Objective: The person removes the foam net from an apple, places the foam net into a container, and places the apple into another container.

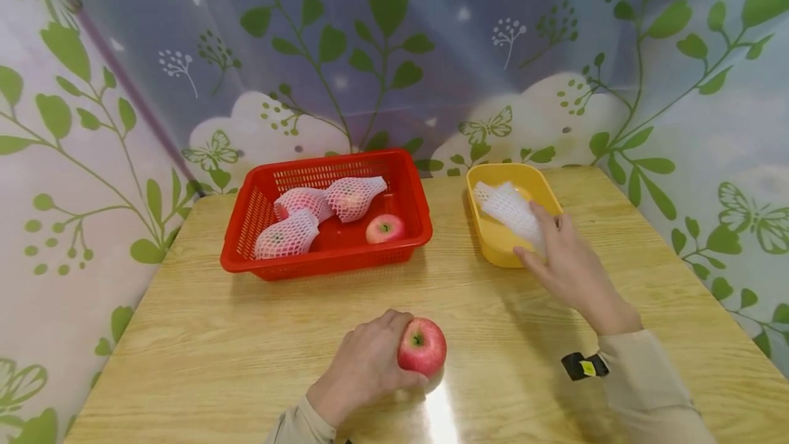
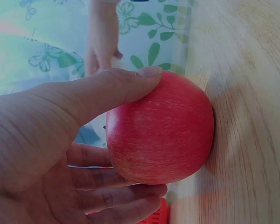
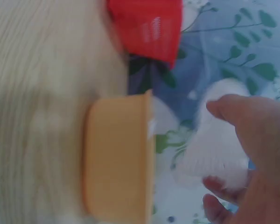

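Observation:
My left hand [image 1: 368, 360] holds a bare red apple [image 1: 425, 351] low over the table near its front middle. In the left wrist view, the thumb lies along the top of the apple and the fingers are on its other side. At the right, my right hand [image 1: 570, 266] is over the near right side of a yellow box [image 1: 501, 257]. Between its thumb and fingers is a white foam net sleeve [image 3: 214, 144], seen above the box rim in the right wrist view. From the head, the white netting [image 1: 511, 211] overlaps the box interior.
A red plastic basket [image 1: 335, 268] stands at the back left. Inside are several net-wrapped apples [image 1: 286, 235] and one bare apple [image 1: 383, 229]. A leaf-patterned curtain [image 1: 382, 40] hangs behind and beside the wooden table [image 1: 203, 348]. A black strap [image 1: 579, 366] is at the right sleeve.

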`<action>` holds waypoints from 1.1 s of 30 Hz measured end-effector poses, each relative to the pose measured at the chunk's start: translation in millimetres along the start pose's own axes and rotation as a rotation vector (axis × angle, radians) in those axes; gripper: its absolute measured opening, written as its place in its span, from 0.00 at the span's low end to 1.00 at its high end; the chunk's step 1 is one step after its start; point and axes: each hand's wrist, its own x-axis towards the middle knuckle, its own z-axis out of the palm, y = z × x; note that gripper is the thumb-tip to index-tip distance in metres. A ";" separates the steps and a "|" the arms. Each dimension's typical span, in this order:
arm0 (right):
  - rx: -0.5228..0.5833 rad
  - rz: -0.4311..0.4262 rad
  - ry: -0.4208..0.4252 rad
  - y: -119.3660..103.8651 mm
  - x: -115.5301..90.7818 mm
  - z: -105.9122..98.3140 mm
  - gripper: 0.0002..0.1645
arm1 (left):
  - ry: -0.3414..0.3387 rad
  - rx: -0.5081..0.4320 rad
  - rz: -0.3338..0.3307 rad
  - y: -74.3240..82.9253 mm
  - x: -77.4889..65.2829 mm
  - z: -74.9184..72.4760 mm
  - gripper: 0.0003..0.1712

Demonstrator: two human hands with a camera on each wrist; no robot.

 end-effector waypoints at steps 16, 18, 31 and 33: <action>-0.111 0.092 -0.256 25.5 -2.8 25.7 0.38 | -0.020 -0.005 -0.011 0.4 -0.2 -1.6 0.44; -0.110 0.092 -0.250 25.4 -3.7 27.4 0.38 | -0.018 -0.007 -0.011 0.2 -0.1 -1.4 0.44; -0.129 -0.146 0.032 -28.4 12.5 36.0 0.32 | -0.008 -0.022 -0.015 -1.8 -0.8 -0.2 0.45; -0.109 -0.243 0.040 -39.3 17.4 45.4 0.34 | -0.012 -0.021 -0.020 -1.9 -0.9 -0.1 0.45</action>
